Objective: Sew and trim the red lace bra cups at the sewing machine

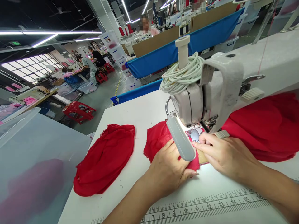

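Observation:
A red fabric piece [157,137] with a lacy edge lies on the white table, its right end beside the needle area of a sewing machine [190,104]. My left hand [167,169] rests over this fabric, the cloth's near end between thumb and fingers. A grey lamp head [181,137] covers some of its fingertips. Close to the shiny needle plate [195,135], my right hand [225,152] has its thumb and index finger pinched at the fabric's right edge. What lies exactly between those tips is hard to see.
Another red fabric pile [105,158] lies to the left, and a larger red cloth heap [263,127] sits under the machine arm. A printed ruler [198,208] runs along the near edge. Left stands a translucent bin [42,161]; a red stool [78,111] is beyond. Other people work further back.

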Demonstrator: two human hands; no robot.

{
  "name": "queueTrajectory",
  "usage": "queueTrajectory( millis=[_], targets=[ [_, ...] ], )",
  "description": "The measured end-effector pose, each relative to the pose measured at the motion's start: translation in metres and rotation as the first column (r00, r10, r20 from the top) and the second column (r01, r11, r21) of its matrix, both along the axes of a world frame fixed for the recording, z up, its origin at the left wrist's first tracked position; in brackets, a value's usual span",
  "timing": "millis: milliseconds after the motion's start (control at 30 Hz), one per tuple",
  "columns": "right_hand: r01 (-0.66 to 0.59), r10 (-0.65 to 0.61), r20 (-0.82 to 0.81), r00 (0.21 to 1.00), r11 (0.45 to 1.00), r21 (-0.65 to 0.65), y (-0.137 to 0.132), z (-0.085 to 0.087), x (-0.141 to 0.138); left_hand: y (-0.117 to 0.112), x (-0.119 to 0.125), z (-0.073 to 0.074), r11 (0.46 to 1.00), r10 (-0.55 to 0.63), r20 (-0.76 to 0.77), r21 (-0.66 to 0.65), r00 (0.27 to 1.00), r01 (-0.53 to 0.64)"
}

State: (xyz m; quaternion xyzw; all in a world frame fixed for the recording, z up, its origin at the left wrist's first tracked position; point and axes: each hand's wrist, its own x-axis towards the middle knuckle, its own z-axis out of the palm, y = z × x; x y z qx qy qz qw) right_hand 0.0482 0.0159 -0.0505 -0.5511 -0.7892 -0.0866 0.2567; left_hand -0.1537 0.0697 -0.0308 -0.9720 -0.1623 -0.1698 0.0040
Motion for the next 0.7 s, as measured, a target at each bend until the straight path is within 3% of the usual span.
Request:
queueTrajectory(
  millis=[300, 700],
  targets=[
    [0.031, -0.03, 0.035, 0.999, 0.999, -0.015, 0.0007, -0.0008, -0.0004, 0.0003, -0.0034, -0.0032, 0.999, 0.029, -0.09, -0.013, 0.995, -0.03],
    [0.088, -0.084, 0.07, 0.994, 0.994, -0.057, 0.0023, -0.0002, -0.0034, 0.0028, -0.0002, -0.0052, 0.999, 0.031, -0.034, 0.009, 0.999, -0.031]
  ],
)
